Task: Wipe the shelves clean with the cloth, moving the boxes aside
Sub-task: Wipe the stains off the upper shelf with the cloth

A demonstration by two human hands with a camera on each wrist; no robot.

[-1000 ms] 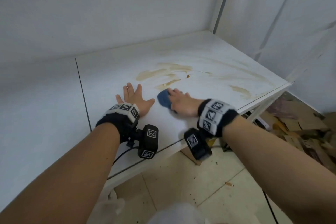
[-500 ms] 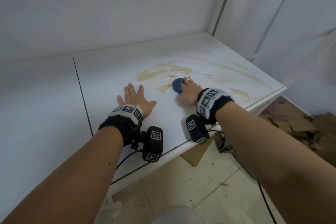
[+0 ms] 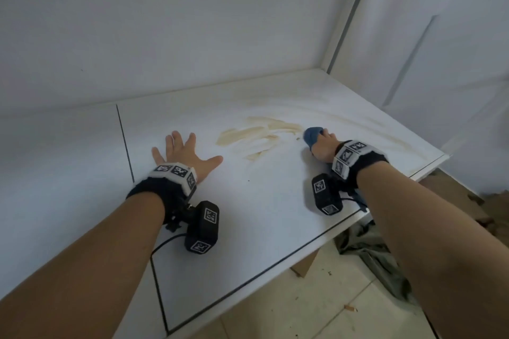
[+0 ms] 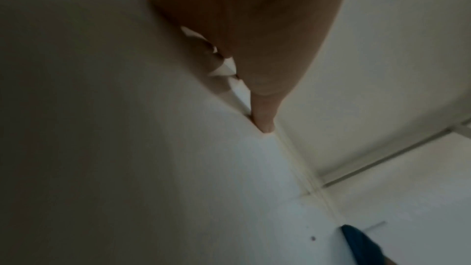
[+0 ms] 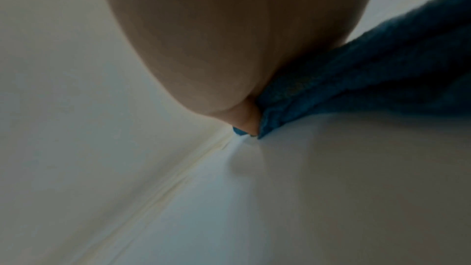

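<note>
A white shelf (image 3: 264, 201) carries tan smears (image 3: 256, 136) across its middle and fainter streaks towards the right edge. My right hand (image 3: 321, 144) grips a bunched blue cloth (image 3: 311, 136) and presses it on the shelf just right of the smears. The right wrist view shows the blue cloth (image 5: 369, 72) wedged under the palm. My left hand (image 3: 183, 155) lies flat on the shelf with fingers spread, left of the smears, holding nothing. In the left wrist view its thumb (image 4: 264, 116) touches the surface and the cloth (image 4: 362, 247) shows at the bottom right. No boxes are in view.
White walls close the shelf at the back and right. Its front edge (image 3: 275, 264) runs diagonally above a tiled floor (image 3: 316, 311). Cardboard pieces (image 3: 451, 195) and a dark green rag (image 3: 371, 253) lie on the floor at the right.
My right hand has slid the cloth away from me and to the right, past the smears. The left hand has stayed flat in place.
</note>
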